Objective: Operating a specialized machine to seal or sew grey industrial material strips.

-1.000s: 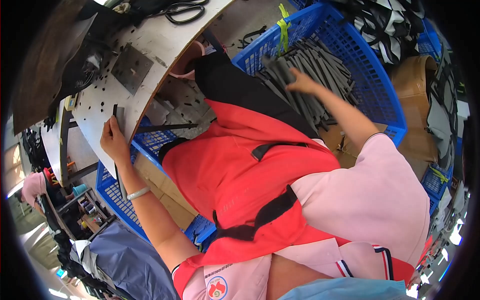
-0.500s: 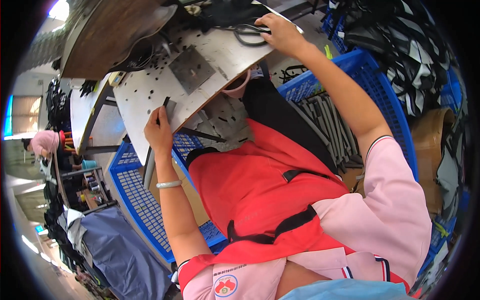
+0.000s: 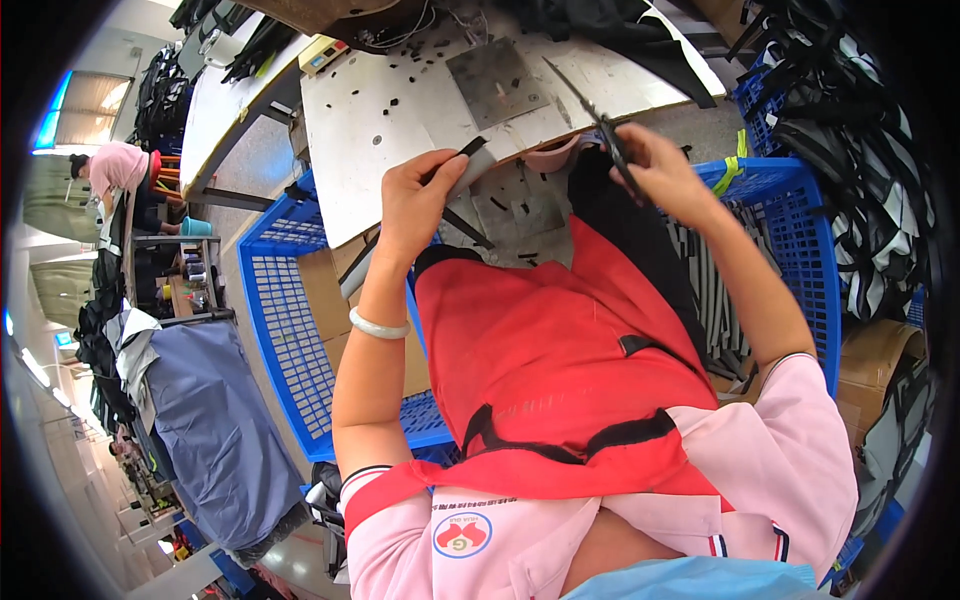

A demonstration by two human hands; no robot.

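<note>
Between the thumb and fingers of my left hand [image 3: 412, 200] is a grey strip [image 3: 478, 168] with a black end. The strip sticks out past the fingertips at the table's front edge, and its other part hangs down behind my wrist. My right hand [image 3: 662, 178] is closed round the handles of a pair of black scissors [image 3: 596, 112]. The blades point up and left over the white table [image 3: 345, 135], apart from the strip. A dark square metal plate [image 3: 488, 95] lies flat on the tabletop beyond my hands, with several small black scraps around it.
Black fabric [image 3: 630, 45] lies at the table's far right. Beneath the edge is a pink bucket [image 3: 552, 157]. A blue basket [image 3: 295, 350] stands at my left; another blue basket [image 3: 812, 260] at my right holds grey strips [image 3: 715, 290]. Far left, another person [image 3: 120, 172] bends over.
My right hand has lifted the scissors off the table and brought them nearer, blades now pointing away. My left hand still holds the strip; the whole view has shifted.
</note>
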